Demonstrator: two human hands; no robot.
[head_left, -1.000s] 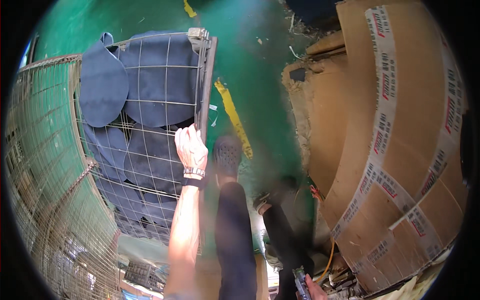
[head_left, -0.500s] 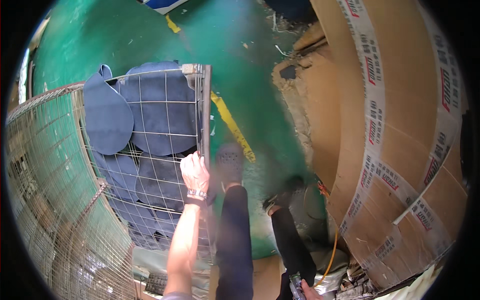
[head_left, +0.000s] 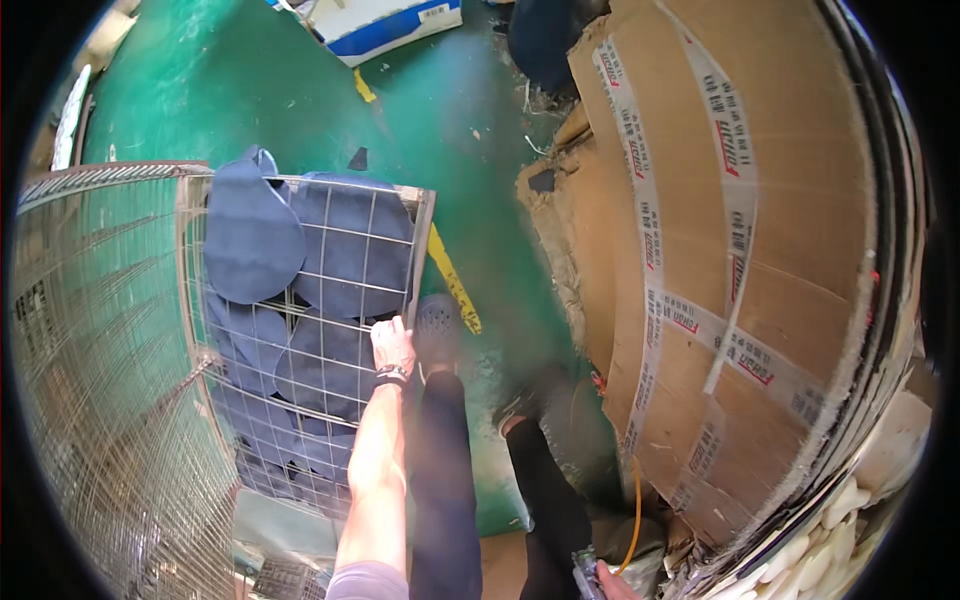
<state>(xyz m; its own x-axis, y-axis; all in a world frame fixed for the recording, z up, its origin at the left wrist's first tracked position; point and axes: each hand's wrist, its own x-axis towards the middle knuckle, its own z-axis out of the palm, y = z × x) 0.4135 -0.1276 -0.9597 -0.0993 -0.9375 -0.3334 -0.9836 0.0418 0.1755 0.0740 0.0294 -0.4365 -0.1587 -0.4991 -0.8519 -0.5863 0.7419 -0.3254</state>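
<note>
My left hand (head_left: 392,345) is closed round the right-hand side of a wire mesh rack (head_left: 424,215), with a dark band at the wrist. Flat, rounded dark-blue sheets (head_left: 252,235) cover much of the mesh; wires cross in front of several of them, while the upper left one overlaps the wires. At the lower edge my right hand (head_left: 612,582) shows only in part. It grips a small, partly clear, greyish hand tool (head_left: 587,572), whose lower end is cut off by the picture edge.
A tall stack of taped cardboard sheets (head_left: 800,230) stands on the right. An orange hose (head_left: 637,510) runs near the right hand. More wire mesh (head_left: 110,330) fills the left side. A blue-and-white box (head_left: 395,35) lies on the green floor (head_left: 240,90) ahead.
The view has shifted, bringing more of the blue-and-white box and the cardboard stack into sight. My left hand keeps its hold on the rack, and my right hand still grips the tool.
</note>
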